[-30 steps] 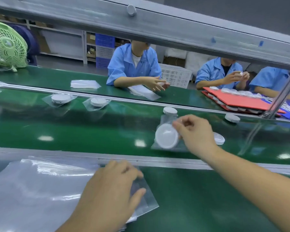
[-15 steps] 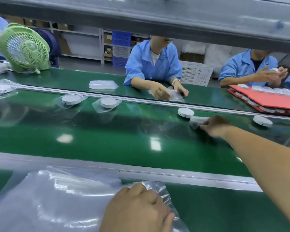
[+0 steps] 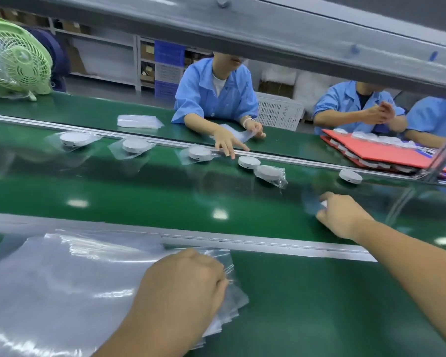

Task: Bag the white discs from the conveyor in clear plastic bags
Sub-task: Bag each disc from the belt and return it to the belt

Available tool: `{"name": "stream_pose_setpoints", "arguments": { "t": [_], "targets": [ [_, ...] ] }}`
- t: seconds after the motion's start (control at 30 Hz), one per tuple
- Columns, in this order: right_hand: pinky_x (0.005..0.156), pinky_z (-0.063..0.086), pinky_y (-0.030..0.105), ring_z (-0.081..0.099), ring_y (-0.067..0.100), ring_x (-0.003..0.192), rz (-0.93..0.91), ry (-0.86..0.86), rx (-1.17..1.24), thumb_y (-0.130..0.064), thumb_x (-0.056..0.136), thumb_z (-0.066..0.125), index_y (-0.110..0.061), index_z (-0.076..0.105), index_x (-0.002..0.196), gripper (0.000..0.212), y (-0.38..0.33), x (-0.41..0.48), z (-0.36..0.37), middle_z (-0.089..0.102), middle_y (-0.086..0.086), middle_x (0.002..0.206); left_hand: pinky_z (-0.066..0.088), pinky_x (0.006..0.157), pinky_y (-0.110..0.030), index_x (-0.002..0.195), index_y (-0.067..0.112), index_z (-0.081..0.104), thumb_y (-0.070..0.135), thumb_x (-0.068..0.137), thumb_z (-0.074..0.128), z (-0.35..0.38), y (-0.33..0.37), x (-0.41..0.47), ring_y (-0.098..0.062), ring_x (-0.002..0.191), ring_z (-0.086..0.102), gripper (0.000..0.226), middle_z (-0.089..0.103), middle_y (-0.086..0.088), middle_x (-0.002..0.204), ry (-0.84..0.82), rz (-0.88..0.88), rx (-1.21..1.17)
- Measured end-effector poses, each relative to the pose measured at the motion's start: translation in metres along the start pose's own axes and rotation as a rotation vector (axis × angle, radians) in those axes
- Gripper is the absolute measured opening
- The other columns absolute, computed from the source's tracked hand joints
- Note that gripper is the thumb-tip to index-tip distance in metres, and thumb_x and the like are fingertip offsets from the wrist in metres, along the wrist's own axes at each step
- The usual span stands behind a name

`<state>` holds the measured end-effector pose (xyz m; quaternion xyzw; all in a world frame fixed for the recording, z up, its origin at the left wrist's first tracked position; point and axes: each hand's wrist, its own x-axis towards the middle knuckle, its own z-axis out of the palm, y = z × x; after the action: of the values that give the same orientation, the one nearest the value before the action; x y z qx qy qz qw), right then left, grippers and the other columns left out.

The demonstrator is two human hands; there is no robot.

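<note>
My right hand (image 3: 343,215) reaches over the green conveyor belt (image 3: 139,191), its fingers curled round a bare white disc (image 3: 323,203) that shows only as a sliver. My left hand (image 3: 183,292) lies curled on the stack of clear plastic bags (image 3: 62,279) and pinches the top bag's corner. Along the belt's far edge lie a freshly bagged disc (image 3: 269,173), two bare discs (image 3: 248,162) (image 3: 350,175) and three more bagged discs (image 3: 200,152) (image 3: 135,145) (image 3: 75,139).
A metal beam (image 3: 242,24) crosses overhead and a slanted post (image 3: 440,150) stands at the right. Across the belt sit workers in blue (image 3: 216,96), one hand (image 3: 228,145) touching the rail. Also there: a green fan (image 3: 13,60), a white crate (image 3: 278,112), a red tray (image 3: 379,153).
My right hand set the bagged disc down at the belt's far side, then drew back right onto another disc. My left hand curled onto the top bag.
</note>
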<state>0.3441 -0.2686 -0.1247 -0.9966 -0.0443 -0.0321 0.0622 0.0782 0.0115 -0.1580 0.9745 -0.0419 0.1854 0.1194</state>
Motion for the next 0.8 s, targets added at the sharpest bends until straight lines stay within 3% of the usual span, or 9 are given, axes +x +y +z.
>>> {"name": "stream_pose_setpoints", "arguments": {
  "t": [0.13, 0.23, 0.33, 0.4, 0.5, 0.63, 0.7, 0.77, 0.8],
  "targets": [
    [0.065, 0.047, 0.015, 0.063, 0.007, 0.084, -0.204, 0.148, 0.407, -0.014, 0.083, 0.068, -0.042, 0.066, 0.123, 0.049, -0.024, -0.079, -0.018, 0.066, -0.009, 0.118, 0.052, 0.075, -0.022, 0.102, 0.046, 0.066, 0.057, 0.096, 0.042, -0.011, -0.002, -0.001, 0.005, 0.088, 0.061, 0.027, 0.067, 0.033, 0.102, 0.084, -0.099, -0.158],
    [0.089, 0.043, 0.007, 0.059, -0.003, 0.111, -0.606, 0.132, 0.478, -0.005, 0.088, 0.072, -0.049, 0.070, 0.116, 0.053, -0.043, -0.151, -0.015, 0.055, -0.027, 0.117, 0.050, 0.075, -0.018, 0.098, 0.052, 0.066, 0.062, 0.092, 0.044, -0.016, 0.001, 0.000, 0.010, 0.088, 0.060, 0.025, 0.064, 0.041, 0.096, 0.125, -0.138, -0.246],
    [0.104, 0.045, 0.020, 0.058, -0.004, 0.123, -0.781, 0.191, 0.500, -0.006, 0.081, 0.085, -0.042, 0.076, 0.113, 0.048, -0.056, -0.188, 0.000, 0.067, -0.032, 0.117, 0.052, 0.078, -0.019, 0.094, 0.051, 0.070, 0.061, 0.089, 0.050, -0.016, 0.010, 0.000, 0.013, 0.090, 0.061, 0.022, 0.062, 0.046, 0.092, 0.121, -0.154, -0.373],
    [0.099, 0.048, 0.026, 0.061, 0.001, 0.115, -0.796, 0.253, 0.526, -0.004, 0.077, 0.087, -0.038, 0.080, 0.108, 0.047, -0.063, -0.198, 0.004, 0.070, -0.033, 0.113, 0.055, 0.080, -0.025, 0.091, 0.049, 0.071, 0.057, 0.090, 0.055, -0.015, 0.015, -0.001, 0.011, 0.089, 0.063, 0.018, 0.064, 0.044, 0.090, 0.094, -0.156, -0.462],
    [0.092, 0.051, 0.019, 0.067, 0.006, 0.106, -0.849, 0.273, 0.660, 0.001, 0.075, 0.085, -0.032, 0.082, 0.104, 0.044, -0.062, -0.203, 0.007, 0.074, -0.024, 0.110, 0.054, 0.080, -0.025, 0.092, 0.049, 0.072, 0.054, 0.090, 0.062, -0.013, 0.022, -0.002, 0.008, 0.087, 0.067, 0.012, 0.071, 0.034, 0.091, -0.018, -0.116, -0.667],
    [0.071, 0.051, 0.017, 0.069, 0.012, 0.088, -0.670, 0.252, 0.999, -0.033, 0.066, 0.089, -0.039, 0.078, 0.091, 0.028, -0.066, -0.211, 0.005, 0.073, -0.014, 0.098, 0.053, 0.086, -0.016, 0.113, 0.051, 0.066, 0.064, 0.067, 0.083, -0.019, 0.034, -0.003, 0.000, 0.102, 0.069, 0.051, 0.073, 0.021, 0.110, -0.257, -0.092, -1.033],
    [0.075, 0.054, 0.021, 0.071, 0.012, 0.093, -0.541, 0.221, 1.166, -0.048, 0.058, 0.091, -0.041, 0.078, 0.079, 0.025, -0.072, -0.213, 0.009, 0.075, -0.012, 0.094, 0.054, 0.084, -0.015, 0.114, 0.054, 0.062, 0.054, 0.062, 0.090, -0.015, 0.040, -0.005, 0.001, 0.099, 0.069, 0.059, 0.072, 0.024, 0.109, -0.174, -0.105, -0.976],
    [0.093, 0.050, 0.027, 0.066, 0.006, 0.115, -0.480, 0.168, 1.197, -0.062, 0.068, 0.082, -0.040, 0.077, 0.066, 0.023, -0.079, -0.214, 0.009, 0.076, -0.014, 0.108, 0.050, 0.081, -0.012, 0.111, 0.054, 0.062, 0.044, 0.069, 0.088, -0.014, 0.049, -0.006, 0.005, 0.097, 0.068, 0.051, 0.072, 0.027, 0.104, -0.016, -0.151, -0.959],
    [0.097, 0.048, 0.027, 0.062, 0.002, 0.123, -0.477, 0.097, 1.200, -0.071, 0.073, 0.074, -0.039, 0.078, 0.066, 0.033, -0.081, -0.216, 0.007, 0.073, -0.017, 0.119, 0.050, 0.083, -0.013, 0.108, 0.053, 0.063, 0.041, 0.074, 0.086, -0.014, 0.053, -0.006, 0.006, 0.098, 0.067, 0.043, 0.072, 0.027, 0.102, 0.055, -0.164, -0.999]
  ]
}}
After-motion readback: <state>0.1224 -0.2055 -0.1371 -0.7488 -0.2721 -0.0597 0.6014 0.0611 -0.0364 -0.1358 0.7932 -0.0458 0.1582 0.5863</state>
